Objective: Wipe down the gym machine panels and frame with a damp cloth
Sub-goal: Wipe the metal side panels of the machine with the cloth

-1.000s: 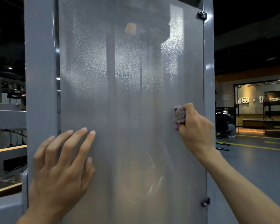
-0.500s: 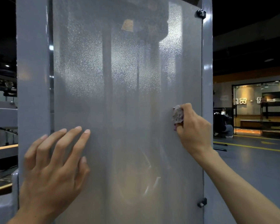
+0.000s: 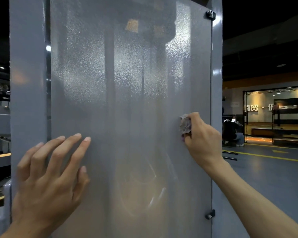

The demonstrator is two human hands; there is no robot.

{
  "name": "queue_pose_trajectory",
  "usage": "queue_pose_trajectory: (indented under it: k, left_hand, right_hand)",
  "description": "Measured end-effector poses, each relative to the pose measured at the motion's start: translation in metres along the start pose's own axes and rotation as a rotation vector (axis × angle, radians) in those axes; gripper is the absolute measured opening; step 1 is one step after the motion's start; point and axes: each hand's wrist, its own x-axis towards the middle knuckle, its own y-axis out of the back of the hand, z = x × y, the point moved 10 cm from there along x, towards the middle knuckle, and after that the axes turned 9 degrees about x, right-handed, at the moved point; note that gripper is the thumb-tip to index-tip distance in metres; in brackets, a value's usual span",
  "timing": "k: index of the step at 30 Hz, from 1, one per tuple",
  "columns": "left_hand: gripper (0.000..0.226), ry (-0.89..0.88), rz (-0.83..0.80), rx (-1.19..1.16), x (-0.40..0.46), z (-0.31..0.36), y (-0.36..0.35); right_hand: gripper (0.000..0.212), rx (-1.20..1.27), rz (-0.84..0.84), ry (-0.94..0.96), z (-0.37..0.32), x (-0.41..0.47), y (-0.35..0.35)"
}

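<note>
Frosted grey plastic fills most of your view: the panel stands upright between two grey frame posts, the left post and the right post.

Your right fingers are curled tight round a small crumpled cloth, pinching it into a wad that shows at the thumb side of the fist. The cloth is pressed against the panel near its right edge, about mid-height, just inside the right post. Your right hand is turned knuckles outward, wrist bent, and the bare forearm runs down and out to the lower right corner of the view.

Your left fingers are straight and slightly spread, fingertips up, lying flat on the panel near its left edge; the little finger side overlaps the left post. The thumb sticks out to the right, also against the plastic. Your left hand holds nothing, and its wrist drops out at the bottom left.

Two black clips fix the panel at its right edge, one near the top corner and one near the bottom. Behind the right post lies a dim gym floor with yellow lines and a lit glass wall carrying signage.
</note>
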Motion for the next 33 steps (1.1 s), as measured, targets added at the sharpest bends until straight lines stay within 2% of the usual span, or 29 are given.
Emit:
queue_pose_trajectory:
  k: [4, 9, 16, 22, 27, 33]
  left_hand:
    - [0.052, 0.004, -0.018, -0.022, -0.001, -0.003, -0.004]
    - [0.052, 0.018, -0.01, -0.038, -0.001, -0.002, -0.003]
    - [0.052, 0.015, -0.026, -0.048, 0.0, -0.003, -0.004]
    - [0.052, 0.018, -0.038, -0.056, 0.0, -0.003, -0.004]
    - [0.052, 0.014, -0.041, -0.06, 0.0, -0.003, -0.004]
    - [0.052, 0.016, -0.038, -0.075, 0.0, -0.003, -0.006]
  right_hand:
    - [0.046, -0.024, -0.051, 0.021, 0.008, -0.003, -0.003]
    - [0.039, -0.027, -0.014, -0.207, 0.067, -0.006, 0.016]
    - [0.038, -0.012, -0.068, -0.086, 0.035, -0.006, 0.002]
    - [0.033, -0.048, -0.054, -0.279, 0.084, -0.007, 0.014]
    - [0.029, -0.014, -0.033, -0.35, 0.083, 0.001, 0.011]
    - [0.032, 0.029, -0.169, -0.337, 0.073, -0.034, 0.012]
